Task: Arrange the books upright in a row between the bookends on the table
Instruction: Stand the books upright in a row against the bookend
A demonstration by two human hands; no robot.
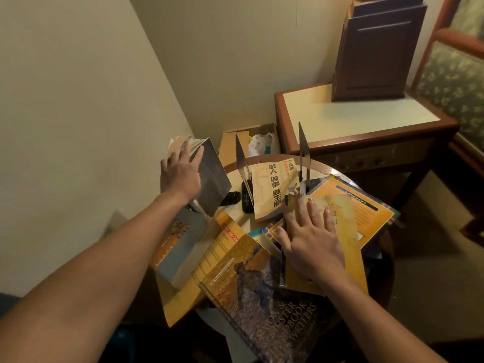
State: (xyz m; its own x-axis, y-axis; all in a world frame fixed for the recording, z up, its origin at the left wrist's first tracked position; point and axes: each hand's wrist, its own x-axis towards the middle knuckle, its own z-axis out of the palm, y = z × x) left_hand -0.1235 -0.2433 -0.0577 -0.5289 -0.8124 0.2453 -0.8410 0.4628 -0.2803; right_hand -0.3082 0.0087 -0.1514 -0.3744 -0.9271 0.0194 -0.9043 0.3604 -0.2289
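Our left hand (pixel 180 174) grips a tilted grey book (pixel 212 176) at the table's (pixel 322 167) left edge. Our right hand (pixel 311 239) lies spread on a yellow book (pixel 348 218) near the right edge. Between the bookends (pixel 242 163) one book (pixel 275 187) leans.

Dim, warm yellowish indoor light fills the view. The wall beyond the left hand (pixel 180 176) is the brightest area, lit evenly without glare. Below both forearms the view sinks into near-black shadow. A faint sheen sits on the two metal bookends (pixel 303 155) ahead of the right hand (pixel 311 242). Wide-angle distortion bends straight lines at the edges, and the detail is soft and slightly blurred throughout.
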